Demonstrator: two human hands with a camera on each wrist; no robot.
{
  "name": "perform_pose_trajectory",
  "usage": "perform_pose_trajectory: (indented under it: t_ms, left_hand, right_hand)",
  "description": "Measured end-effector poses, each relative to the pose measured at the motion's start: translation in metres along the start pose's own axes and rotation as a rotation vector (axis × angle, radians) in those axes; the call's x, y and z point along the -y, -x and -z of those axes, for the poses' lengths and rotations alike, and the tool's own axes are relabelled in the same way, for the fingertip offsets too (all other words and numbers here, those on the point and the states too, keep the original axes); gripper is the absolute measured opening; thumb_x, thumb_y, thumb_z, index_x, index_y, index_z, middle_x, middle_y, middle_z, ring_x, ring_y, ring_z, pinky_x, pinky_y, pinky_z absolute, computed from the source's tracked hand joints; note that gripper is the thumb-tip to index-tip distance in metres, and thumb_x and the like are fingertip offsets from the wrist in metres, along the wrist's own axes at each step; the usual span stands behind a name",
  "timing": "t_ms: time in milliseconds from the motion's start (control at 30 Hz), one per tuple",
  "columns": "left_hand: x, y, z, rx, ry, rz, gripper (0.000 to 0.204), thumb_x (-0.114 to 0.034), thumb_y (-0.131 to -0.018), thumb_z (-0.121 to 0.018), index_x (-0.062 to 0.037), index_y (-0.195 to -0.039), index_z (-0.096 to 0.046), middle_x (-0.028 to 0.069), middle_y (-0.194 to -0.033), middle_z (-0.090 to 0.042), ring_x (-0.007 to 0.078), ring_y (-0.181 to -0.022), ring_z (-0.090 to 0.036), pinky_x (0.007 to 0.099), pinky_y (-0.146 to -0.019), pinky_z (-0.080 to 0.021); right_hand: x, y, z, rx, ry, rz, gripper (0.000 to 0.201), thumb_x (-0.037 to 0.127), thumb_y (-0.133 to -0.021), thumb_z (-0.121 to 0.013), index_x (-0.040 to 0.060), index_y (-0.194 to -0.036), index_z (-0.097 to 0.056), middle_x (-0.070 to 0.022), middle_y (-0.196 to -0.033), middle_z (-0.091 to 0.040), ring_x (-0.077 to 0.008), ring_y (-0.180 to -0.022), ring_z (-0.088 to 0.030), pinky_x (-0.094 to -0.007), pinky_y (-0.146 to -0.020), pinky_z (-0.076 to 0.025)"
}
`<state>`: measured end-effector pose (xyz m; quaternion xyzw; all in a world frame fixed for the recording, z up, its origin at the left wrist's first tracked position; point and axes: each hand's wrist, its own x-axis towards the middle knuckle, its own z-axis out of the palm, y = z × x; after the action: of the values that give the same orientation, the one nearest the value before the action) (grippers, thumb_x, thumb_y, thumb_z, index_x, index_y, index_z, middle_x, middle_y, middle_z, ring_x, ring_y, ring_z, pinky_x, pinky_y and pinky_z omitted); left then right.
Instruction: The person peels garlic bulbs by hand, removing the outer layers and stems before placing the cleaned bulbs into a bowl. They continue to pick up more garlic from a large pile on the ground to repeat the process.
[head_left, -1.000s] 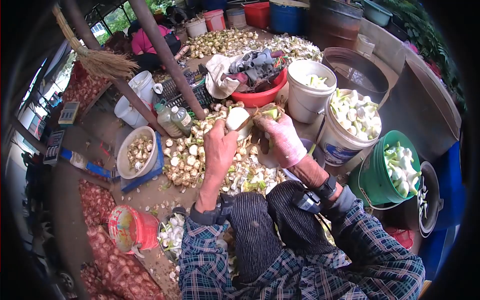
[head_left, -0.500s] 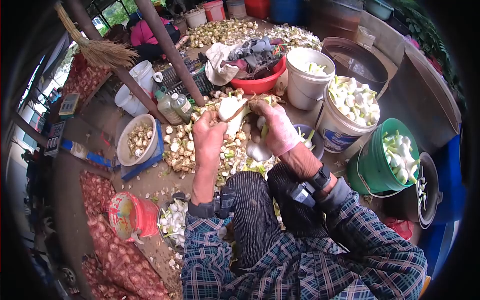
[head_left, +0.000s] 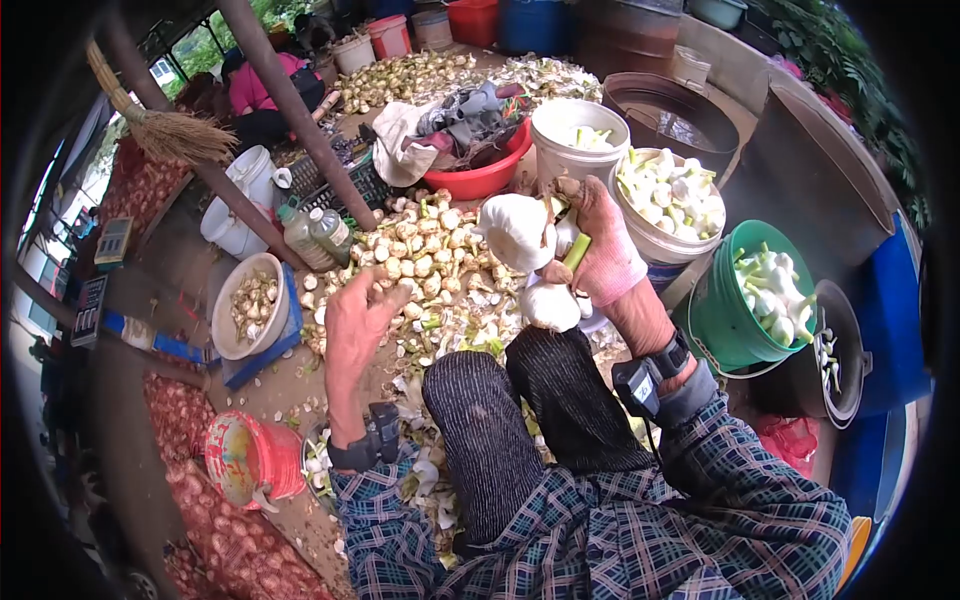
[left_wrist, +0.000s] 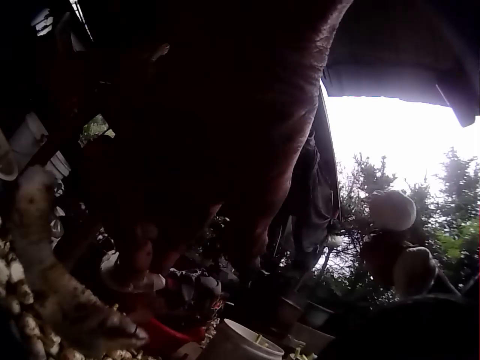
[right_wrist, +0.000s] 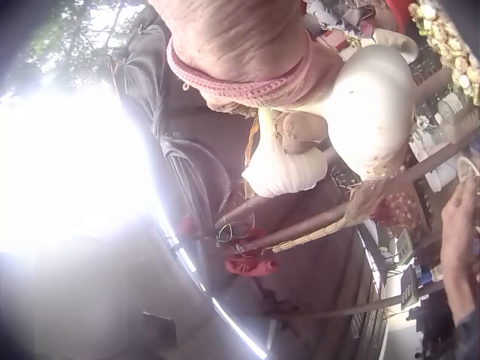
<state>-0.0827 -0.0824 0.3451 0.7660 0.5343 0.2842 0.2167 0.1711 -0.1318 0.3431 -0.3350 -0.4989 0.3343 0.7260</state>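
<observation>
In the head view my right hand [head_left: 612, 255], wrapped in a pink knit band, grips garlic by the stems. A large white garlic bulb [head_left: 515, 230] sticks out to the left of its fingers, and a second garlic bulb [head_left: 550, 305] hangs below. A cut green stem [head_left: 577, 250] shows across the palm. The right wrist view has both white bulbs [right_wrist: 371, 112] beneath the hand. My left hand [head_left: 360, 320] is apart from them, over the left edge of the garlic pile [head_left: 430, 240], fingers loosely bent with nothing visible in them. In the left wrist view that hand is mostly dark.
A white bucket of garlic [head_left: 670, 200] and a green bucket [head_left: 735, 300] stand at the right. A red basin [head_left: 480, 183] of cloth lies beyond the pile. On the left are a cream bowl [head_left: 225, 325], a red bucket [head_left: 275, 450] and net sacks [head_left: 235, 520].
My left hand has let go of the garlic and moved down and left. My right hand has shifted right, carrying the bulbs. The head view has turned slightly.
</observation>
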Motion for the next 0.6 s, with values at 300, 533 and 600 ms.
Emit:
perform_pose_trajectory:
  t_ms: [300,533,600]
  left_hand:
    - [-0.137,-0.001,-0.027,-0.121,0.234,-0.715,0.032,-0.011,-0.065,-0.070,0.0024,-0.091,-0.058,0.0132,-0.083,-0.057,0.0257,-0.073,-0.055,0.0326,-0.066,-0.044]
    - [-0.182,0.058,0.064,0.286,0.009,-1.227,0.047,-0.013,-0.067,-0.058,0.0078,-0.106,-0.040,0.0203,-0.087,-0.054,0.0292,-0.070,-0.054,0.0397,-0.060,-0.042]
    - [-0.182,0.067,0.081,0.475,-0.265,-1.374,0.066,-0.024,-0.082,-0.058,0.0070,-0.129,-0.023,0.0235,-0.108,-0.053,0.0349,-0.089,-0.059,0.0489,-0.078,-0.047]
  right_hand:
    - [0.041,0.013,0.041,-0.098,-0.174,-0.470,0.028,0.031,-0.084,-0.044,0.0049,-0.088,-0.054,-0.0047,-0.060,-0.051,-0.0117,-0.047,-0.048,-0.0224,-0.039,-0.035]
    - [0.088,0.034,0.219,-0.468,0.372,-0.051,0.017,0.019,-0.079,-0.055,0.0041,-0.086,-0.058,-0.0025,-0.071,-0.056,-0.0107,-0.060,-0.054,-0.0265,-0.054,-0.044]
    - [0.093,0.039,0.306,-0.297,1.590,0.579,0.017,0.020,-0.077,-0.058,0.0069,-0.087,-0.060,-0.0032,-0.070,-0.057,-0.0105,-0.063,-0.056,-0.0256,-0.056,-0.044]
